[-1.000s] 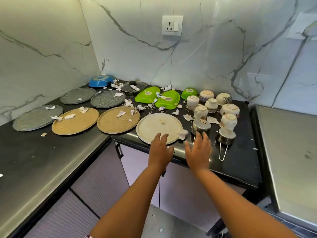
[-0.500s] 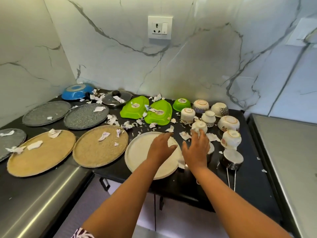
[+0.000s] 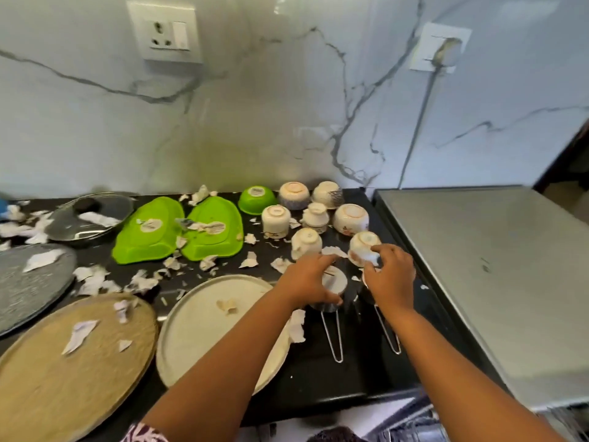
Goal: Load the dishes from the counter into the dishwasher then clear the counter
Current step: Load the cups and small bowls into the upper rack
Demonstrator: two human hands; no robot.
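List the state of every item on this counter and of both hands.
Left hand: grips the left pan, which is upside down.
Right hand: over the right pan, fingers curled, grip hidden.
Cups: upside down.
Green bowl: upside down.
Green trays: upside down.
Lid: knob up, paper on it.
White plate: flat, a scrap on it.
Tan plate: flat, scraps on it.
Plug: in its socket.

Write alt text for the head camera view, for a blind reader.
A person's left hand grips a small wire-handled steel pan on a black counter, while the right hand covers a second one and touches an upturned white cup. Round plates, green dishes, more cups and torn paper scraps lie around.
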